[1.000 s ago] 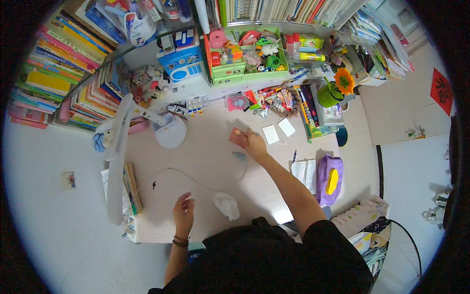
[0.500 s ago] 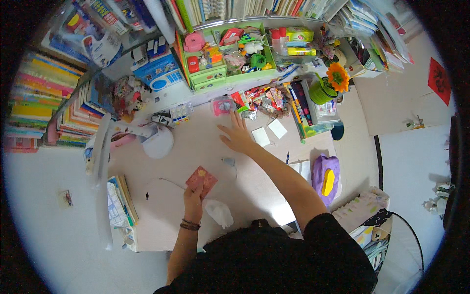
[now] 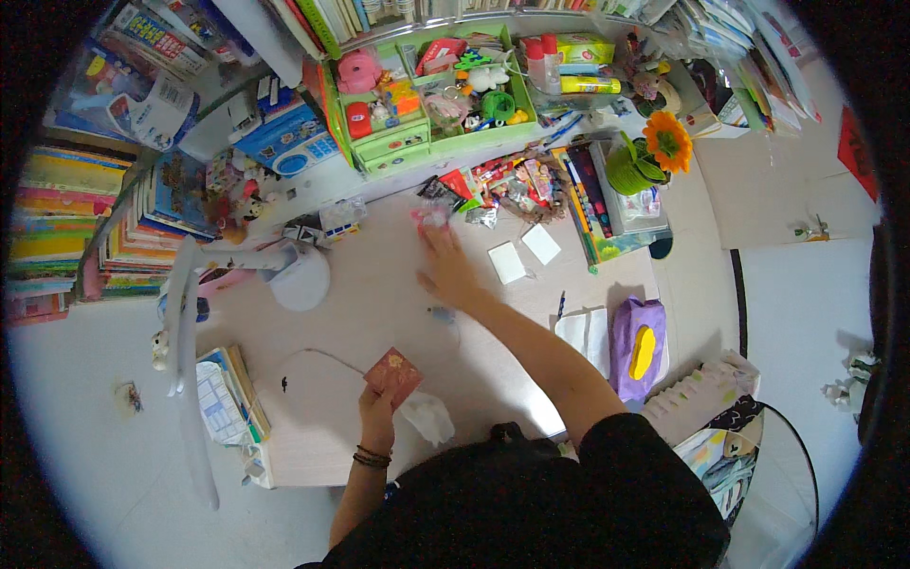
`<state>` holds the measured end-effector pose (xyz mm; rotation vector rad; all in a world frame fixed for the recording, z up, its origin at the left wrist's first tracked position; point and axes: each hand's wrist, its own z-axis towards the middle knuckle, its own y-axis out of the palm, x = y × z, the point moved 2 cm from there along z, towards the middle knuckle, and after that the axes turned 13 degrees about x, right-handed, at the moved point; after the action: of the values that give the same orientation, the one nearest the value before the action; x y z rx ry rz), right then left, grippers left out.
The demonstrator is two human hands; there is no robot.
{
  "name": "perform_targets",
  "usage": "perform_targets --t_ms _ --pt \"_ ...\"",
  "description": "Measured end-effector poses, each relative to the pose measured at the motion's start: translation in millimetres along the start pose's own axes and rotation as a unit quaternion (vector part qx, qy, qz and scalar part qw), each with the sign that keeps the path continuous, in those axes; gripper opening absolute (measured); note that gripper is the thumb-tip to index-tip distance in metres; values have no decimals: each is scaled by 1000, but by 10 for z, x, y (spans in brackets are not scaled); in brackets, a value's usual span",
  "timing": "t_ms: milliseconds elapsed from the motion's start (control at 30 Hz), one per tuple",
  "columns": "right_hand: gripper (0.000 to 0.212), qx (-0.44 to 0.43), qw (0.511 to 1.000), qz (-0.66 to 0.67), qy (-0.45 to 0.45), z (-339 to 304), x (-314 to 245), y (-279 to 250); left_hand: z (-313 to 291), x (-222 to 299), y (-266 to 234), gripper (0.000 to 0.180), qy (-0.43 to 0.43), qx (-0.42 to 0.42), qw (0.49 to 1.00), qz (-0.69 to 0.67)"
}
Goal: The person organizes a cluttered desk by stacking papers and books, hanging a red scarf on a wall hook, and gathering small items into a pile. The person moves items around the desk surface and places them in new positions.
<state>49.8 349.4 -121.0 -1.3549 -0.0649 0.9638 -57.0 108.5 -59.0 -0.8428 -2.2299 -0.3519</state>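
My left hand [image 3: 377, 415] is closed on a dark pink envelope [image 3: 393, 370] with a gold pattern, held above the near part of the desk. A thin cord [image 3: 327, 353] runs to the envelope's left edge. A crumpled white tissue or bag [image 3: 428, 418] lies just right of that hand. My right hand [image 3: 449, 270] stretches toward the back of the desk, thumb apart from the fingers. Its fingertips reach a small clear pink case [image 3: 432, 216], partly hidden by them; whether they press on it I cannot tell. Two white square cards [image 3: 506, 263] lie right of this hand.
Colourful small packets [image 3: 521, 185] are heaped behind the cards. A green organizer [image 3: 393, 152] with trinkets stands at the back, a white lamp [image 3: 301, 275] at left. To the right are a flower pot [image 3: 629, 174], a purple tissue pack [image 3: 637, 351] and a pen [image 3: 561, 305].
My right hand has moved slightly forward and left, its fingertips now over the pink case. The left hand still holds the envelope. The whole view has shifted a little.
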Motion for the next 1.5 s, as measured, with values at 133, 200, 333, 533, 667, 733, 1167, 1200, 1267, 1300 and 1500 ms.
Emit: perform_targets --t_ms 133,200,333,533,667,733,1167,1200,1267,1300,1500 --pt "45 -5 976 204 -76 -541 -356 -265 92 -36 49 27 2 -1 1000 -6" --pt "33 -15 964 254 -77 -633 -308 -312 118 -31 104 26 -3 7 1000 -29" --pt "28 82 988 125 35 -389 453 183 147 -36 13 27 4 2 1000 9" --pt "46 170 974 -61 135 582 602 -80 3 105 24 28 -3 36 999 -24" --pt "50 125 964 -136 191 691 513 -59 51 15 -115 27 -5 44 999 -16" --pt "44 133 966 -129 183 647 513 14 25 44 -65 27 -19 47 998 -25" --pt "60 239 933 -80 257 498 492 -143 93 38 34 29 -35 14 999 -7" --pt "65 224 930 -77 281 543 519 -151 91 51 57 30 -38 11 999 -11" --pt "67 201 937 -97 270 554 572 -62 137 -16 12 29 -33 16 999 7" --pt "67 189 942 -108 257 557 578 -17 140 -16 12 29 -30 20 999 14" --pt "62 232 941 -75 235 292 681 -181 169 -92 -83 26 -12 41 998 40"
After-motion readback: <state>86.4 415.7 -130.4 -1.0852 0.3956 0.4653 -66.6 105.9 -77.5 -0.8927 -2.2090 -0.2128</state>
